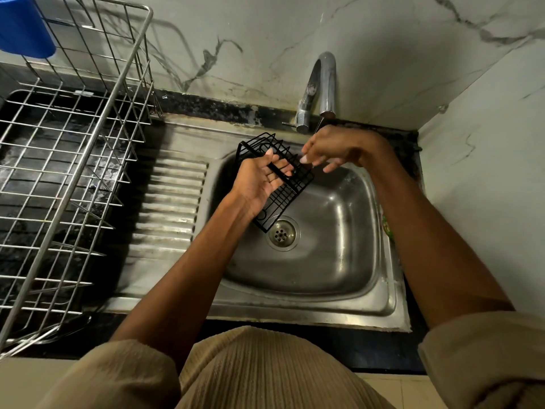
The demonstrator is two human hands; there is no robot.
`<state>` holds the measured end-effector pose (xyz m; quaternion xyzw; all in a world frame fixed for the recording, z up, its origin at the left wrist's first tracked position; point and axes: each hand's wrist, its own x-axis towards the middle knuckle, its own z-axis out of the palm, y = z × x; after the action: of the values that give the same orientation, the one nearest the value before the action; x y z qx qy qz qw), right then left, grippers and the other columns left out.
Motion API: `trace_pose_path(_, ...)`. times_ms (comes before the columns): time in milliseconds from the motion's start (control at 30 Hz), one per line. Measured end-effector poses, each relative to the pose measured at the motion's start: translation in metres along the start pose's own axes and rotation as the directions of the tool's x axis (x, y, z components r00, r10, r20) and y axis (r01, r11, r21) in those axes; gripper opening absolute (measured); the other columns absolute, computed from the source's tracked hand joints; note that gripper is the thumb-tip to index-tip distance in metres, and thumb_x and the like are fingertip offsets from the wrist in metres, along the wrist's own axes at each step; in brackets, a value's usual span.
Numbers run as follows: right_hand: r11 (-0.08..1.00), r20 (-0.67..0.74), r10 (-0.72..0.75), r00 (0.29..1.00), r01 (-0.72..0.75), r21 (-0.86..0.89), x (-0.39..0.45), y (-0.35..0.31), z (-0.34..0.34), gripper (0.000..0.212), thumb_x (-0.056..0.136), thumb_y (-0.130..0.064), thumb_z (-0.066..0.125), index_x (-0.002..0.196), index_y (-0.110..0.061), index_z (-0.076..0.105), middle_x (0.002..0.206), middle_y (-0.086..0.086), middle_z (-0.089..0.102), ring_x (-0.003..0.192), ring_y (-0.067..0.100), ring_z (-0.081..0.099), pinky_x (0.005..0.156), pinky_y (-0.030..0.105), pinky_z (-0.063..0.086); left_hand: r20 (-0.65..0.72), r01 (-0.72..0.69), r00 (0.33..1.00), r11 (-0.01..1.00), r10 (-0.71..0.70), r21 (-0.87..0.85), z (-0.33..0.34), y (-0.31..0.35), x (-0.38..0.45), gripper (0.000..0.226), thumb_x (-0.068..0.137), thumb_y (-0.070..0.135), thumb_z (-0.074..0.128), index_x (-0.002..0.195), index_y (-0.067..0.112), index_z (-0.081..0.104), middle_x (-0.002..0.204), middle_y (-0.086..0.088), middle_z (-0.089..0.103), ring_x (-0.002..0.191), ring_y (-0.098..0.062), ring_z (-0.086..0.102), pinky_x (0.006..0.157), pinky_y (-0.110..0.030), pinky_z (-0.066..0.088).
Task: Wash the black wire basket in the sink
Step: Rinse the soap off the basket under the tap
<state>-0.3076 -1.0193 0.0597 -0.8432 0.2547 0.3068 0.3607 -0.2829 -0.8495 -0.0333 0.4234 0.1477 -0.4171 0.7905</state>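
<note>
A small black wire basket [290, 188] hangs tilted over the steel sink [333, 261], above the drain [282, 234]. My left hand [259, 180] is palm up with its fingers curled through the basket's wires, holding it. My right hand [336, 150] hovers at the basket's upper right corner, its fingers loosely spread and blurred, the fingertips at or just off the wires. The tap [323, 84] stands right behind my right hand; I see no water stream.
A ribbed steel drainboard [168, 208] lies left of the bowl. A large steel wire dish rack [67, 160] stands on the dark counter at the left, with a blue plastic container [23, 28] at its far corner. Marble-look walls close in behind and at the right.
</note>
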Motion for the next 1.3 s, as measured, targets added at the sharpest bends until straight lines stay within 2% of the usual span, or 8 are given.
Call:
trace_pose_path(167, 0.977, -0.039, -0.060, 0.997, 0.051, -0.208, 0.018, -0.002, 0.045, 0.119, 0.071, -0.021, 0.087, 0.158, -0.019, 0.005, 0.151, 0.010, 0.042, 0.130, 0.032, 0.048, 0.094, 0.039, 0.044, 0.081, 0.040, 0.996, 0.997, -0.034, -0.071, 0.008, 0.008, -0.010, 0.024, 0.103, 0.025, 0.043, 0.103, 0.007, 0.059, 0.096, -0.011, 0.071, 0.086, -0.024, 0.071, 0.100, -0.043, 0.050)
trace_pose_path(433, 0.969, -0.224, -0.246, 0.943, 0.232, -0.084, 0.036, 0.006, 0.052, 0.063, 0.080, -0.001, 0.061, 0.140, -0.016, 0.047, 0.112, 0.009, 0.063, 0.089, 0.021, 0.063, 0.065, 0.032, 0.052, 0.011, -0.141, 0.987, 0.830, 0.161, 0.540, 0.003, 0.017, -0.022, 0.013, 0.097, 0.018, 0.056, 0.102, 0.013, 0.066, 0.106, -0.010, 0.076, 0.094, -0.025, 0.073, 0.094, -0.041, 0.056)
trace_pose_path(600, 0.972, -0.117, -0.221, 0.968, 0.209, -0.107, 0.041, 0.003, 0.028, 0.093, 0.069, 0.019, 0.052, 0.153, -0.018, 0.035, 0.092, 0.017, 0.069, 0.066, 0.020, 0.064, 0.050, 0.024, 0.049, -0.154, -0.367, 0.734, 0.577, 0.661, 0.730, -0.021, 0.006, -0.019, 0.045, 0.076, 0.015, 0.076, 0.112, 0.021, 0.049, 0.108, 0.004, 0.058, 0.105, -0.018, 0.059, 0.099, -0.042, 0.052)
trace_pose_path(733, 0.963, -0.065, -0.229, 0.971, 0.236, 0.127, 0.046, 0.006, 0.009, 0.093, 0.068, 0.025, 0.045, 0.149, -0.021, 0.044, 0.125, 0.024, 0.063, 0.104, 0.033, 0.065, 0.051, 0.019, 0.052, -0.096, -0.174, 0.892, 0.533, 0.442, 0.828, -0.051, 0.008, 0.008, 0.097, 0.056, 0.033, 0.084, 0.141, 0.022, 0.039, 0.138, -0.003, 0.051, 0.130, -0.024, 0.048, 0.113, -0.045, 0.038)
trace_pose_path(900, 0.946, 0.009, -0.222, 0.975, 0.213, 0.242, 0.056, 0.016, 0.003, 0.077, 0.067, 0.024, 0.050, 0.132, -0.016, 0.061, 0.120, 0.014, 0.070, 0.116, 0.024, 0.065, 0.070, 0.028, 0.049, 0.020, -0.130, 0.990, 0.832, 0.141, 0.539, -0.065, -0.001, 0.024, 0.036, 0.080, -0.017, 0.060, 0.099, 0.014, 0.056, 0.090, -0.008, 0.061, 0.082, -0.016, 0.060, 0.076, -0.026, 0.055)
trace_pose_path(1033, 0.974, -0.185, -0.219, 0.958, 0.227, 0.020, 0.067, 0.020, 0.011, 0.053, 0.074, 0.013, 0.060, 0.119, -0.013, 0.071, 0.110, 0.007, 0.072, 0.100, 0.019, 0.067, 0.085, 0.024, 0.053, -0.023, -0.030, 0.998, 0.834, 0.051, 0.551, -0.063, -0.012, 0.021, 0.019, 0.090, 0.013, 0.065, 0.103, 0.013, 0.052, 0.083, -0.007, 0.058, 0.064, -0.017, 0.055, 0.053, -0.022, 0.044)
trace_pose_path(1167, 0.953, -0.605, -0.303, 0.737, 0.220, -0.209, 0.070, 0.022, 0.042, 0.046, 0.070, 0.000, 0.064, 0.113, -0.015, 0.071, 0.116, 0.008, 0.067, 0.108, 0.024, 0.062, 0.088, 0.027, 0.052, -0.022, 0.022, 1.000, 0.847, -0.013, 0.531, -0.055, -0.025, 0.017, 0.054, 0.086, 0.066, 0.058, 0.108, 0.016, 0.055, 0.091, -0.009, 0.055, 0.065, -0.015, 0.052, 0.056, -0.029, 0.043)
trace_pose_path(1300, 0.845, -0.797, -0.440, 0.414, 0.491, -0.211, 0.052, 0.023, 0.087, 0.042, 0.066, 0.007, 0.053, 0.099, -0.012, 0.070, 0.117, 0.002, 0.059, 0.113, 0.016, 0.055, 0.093, 0.021, 0.047, -0.071, 0.074, 0.996, 0.868, -0.045, 0.492, -0.046, -0.033, 0.015, 0.066, 0.090, 0.073, 0.049, 0.113, 0.013, 0.060, 0.086, -0.009, 0.057, 0.065, -0.017, 0.054, 0.056, -0.031, 0.045)
